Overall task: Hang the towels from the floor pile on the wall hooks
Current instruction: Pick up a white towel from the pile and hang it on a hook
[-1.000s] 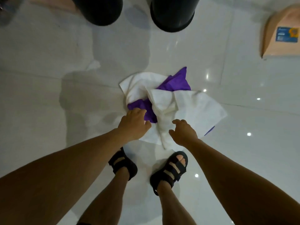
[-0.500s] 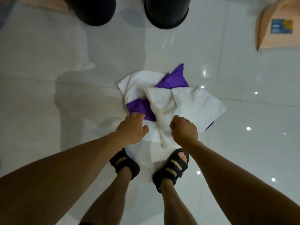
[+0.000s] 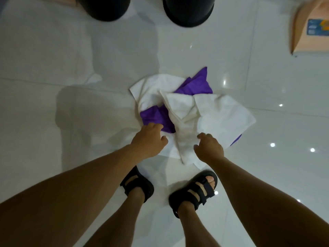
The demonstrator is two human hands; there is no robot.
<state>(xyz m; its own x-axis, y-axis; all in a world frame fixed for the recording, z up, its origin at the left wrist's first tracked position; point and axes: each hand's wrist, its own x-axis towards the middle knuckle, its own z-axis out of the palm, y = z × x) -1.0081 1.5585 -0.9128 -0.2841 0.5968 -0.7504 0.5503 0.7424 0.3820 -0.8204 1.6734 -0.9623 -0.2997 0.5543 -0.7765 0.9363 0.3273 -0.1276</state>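
Note:
A crumpled pile lies on the glossy white tile floor: white towels (image 3: 219, 114) on top and a purple towel (image 3: 195, 84) showing through at the back and left. My left hand (image 3: 149, 139) hovers at the pile's near left edge, its bent fingertips touching where white meets purple. My right hand (image 3: 209, 147) is over the near fold of a white towel, fingers loosely curled and thumb apart, with no cloth gripped. No wall hooks are in view.
Two black round bins (image 3: 188, 11) (image 3: 105, 8) stand on the floor beyond the pile. A peach-coloured object with a blue label (image 3: 313, 31) sits at the far right. My feet in black sandals (image 3: 194, 191) are just short of the pile.
My right hand has loosened from a tighter fist half a second ago and sits slightly further right. The left hand stays at the pile's near left edge. The towels have not moved.

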